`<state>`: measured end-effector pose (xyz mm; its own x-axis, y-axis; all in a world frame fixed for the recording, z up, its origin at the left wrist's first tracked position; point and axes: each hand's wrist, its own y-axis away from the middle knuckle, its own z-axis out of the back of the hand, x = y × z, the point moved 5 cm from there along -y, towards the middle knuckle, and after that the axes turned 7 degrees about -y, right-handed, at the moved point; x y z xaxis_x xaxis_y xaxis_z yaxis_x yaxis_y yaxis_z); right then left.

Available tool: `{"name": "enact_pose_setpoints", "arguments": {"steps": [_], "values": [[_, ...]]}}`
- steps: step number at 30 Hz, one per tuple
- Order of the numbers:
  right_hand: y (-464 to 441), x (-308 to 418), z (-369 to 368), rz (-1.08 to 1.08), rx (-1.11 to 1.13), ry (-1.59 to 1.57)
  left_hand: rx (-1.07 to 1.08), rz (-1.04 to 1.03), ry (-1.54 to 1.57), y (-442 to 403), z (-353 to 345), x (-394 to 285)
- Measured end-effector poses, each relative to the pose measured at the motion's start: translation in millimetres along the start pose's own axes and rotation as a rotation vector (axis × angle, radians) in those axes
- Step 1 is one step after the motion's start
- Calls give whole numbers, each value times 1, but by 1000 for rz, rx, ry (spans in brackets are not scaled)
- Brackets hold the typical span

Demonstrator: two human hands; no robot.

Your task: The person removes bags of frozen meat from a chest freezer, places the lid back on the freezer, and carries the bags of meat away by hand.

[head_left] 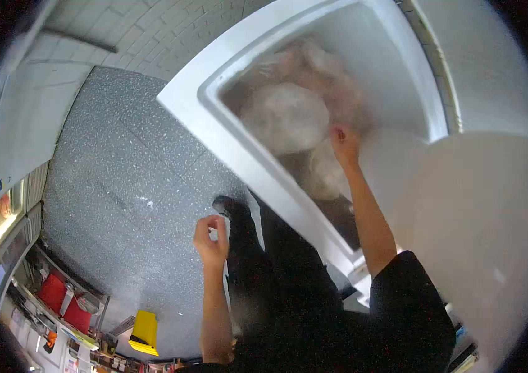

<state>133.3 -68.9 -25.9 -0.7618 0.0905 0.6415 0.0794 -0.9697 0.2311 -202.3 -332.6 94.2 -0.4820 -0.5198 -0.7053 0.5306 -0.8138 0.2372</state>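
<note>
One freezer (214,128), far end cut off from view. Inside: two pale bundles (286,118), plus pinkish stuff (341,84), count lost in haze. Right hand (345,144) beside both bundles; can't tell if grasping. Left hand (212,241) half-curled over floor (115,161), grip unclear. One yellow bin (144,329) behind; sleeve (410,298) overlaps freezer corner.

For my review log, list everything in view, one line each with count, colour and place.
freezer: 1, white, open, upper centre
bundles: at least 2, whitish, inside the freezer, hazy
pinkish contents: count unclear, pink, freezer's upper part
panel: 1, pale, right
floor: 1, speckled grey, left
wall: 1, pale, top
cabinet: 1, white, left
red items: 2, red, lower left
box: 1, yellow, lower left
small items: many, mixed, lower left, unclear
clothes: black, bottom
left hand: 1, bare, above floor
right hand: 1, bare, inside freezer
</note>
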Motion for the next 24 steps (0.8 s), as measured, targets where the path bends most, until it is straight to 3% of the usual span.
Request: {"name": "enact_pose_setpoints", "arguments": {"steps": [2,4,6,7,9,11,15,17,19,24], "values": [[-59,-33,-32,97,-108,102,11,-257,-35,-39,-26,-52],[-112,-49,-65,-152,25,149,61,-447,-60,-56,-62,-84],[-168,-43,-95,-66,164,275,39,-553,-24,-72,-101,-96],[-190,-36,-112,231,87,258,62,-523,-55,-76,-110,-91],[-217,-22,-151,498,107,241,105,-472,-125,-65,-112,-78],[-235,7,-187,427,324,260,129,-324,-230,-51,-110,-61],[-224,32,-263,427,614,342,183,-294,-378,-54,-104,-64],[-214,41,-298,488,628,433,244,-265,-491,-47,-101,-56],[-214,38,-312,500,621,493,148,-266,-360,-56,-105,-71],[-241,2,-243,486,541,598,45,-365,-269,-56,-106,-71]]}}
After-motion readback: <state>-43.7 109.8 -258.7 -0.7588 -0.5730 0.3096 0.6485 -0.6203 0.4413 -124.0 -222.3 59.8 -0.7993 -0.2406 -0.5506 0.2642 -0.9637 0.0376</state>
